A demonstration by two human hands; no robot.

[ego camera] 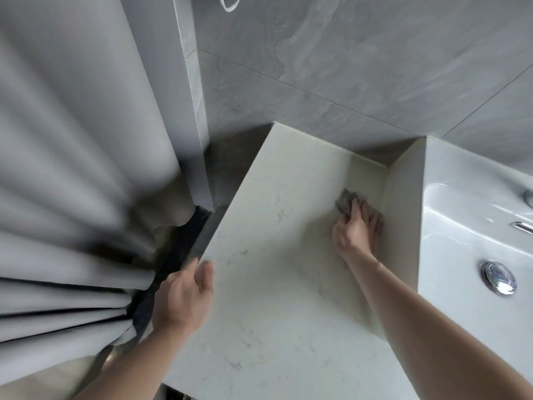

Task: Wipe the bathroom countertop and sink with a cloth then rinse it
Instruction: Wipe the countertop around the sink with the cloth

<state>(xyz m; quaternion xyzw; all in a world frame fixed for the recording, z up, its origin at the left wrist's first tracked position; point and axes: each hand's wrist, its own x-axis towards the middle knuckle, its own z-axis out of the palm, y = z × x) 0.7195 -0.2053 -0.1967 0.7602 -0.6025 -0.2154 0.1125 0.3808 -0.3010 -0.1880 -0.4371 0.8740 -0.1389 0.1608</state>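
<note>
A pale marble-look countertop (277, 255) fills the middle of the view. My right hand (356, 226) presses a small grey cloth (344, 199) flat on the counter, close to the raised side wall of the white sink (461, 226) at the right. Only the cloth's far end shows beyond my fingers. My left hand (184, 293) rests on the counter's left edge with its fingers apart, holding nothing. The sink's chrome drain plug (498, 277) sits at the right edge of the view.
A grey curtain (72, 168) hangs in folds at the left, beside a grey tiled pillar (193, 111). Grey wall tiles (360, 59) rise behind the counter. A chrome tap part (522, 226) pokes in at the far right above the basin.
</note>
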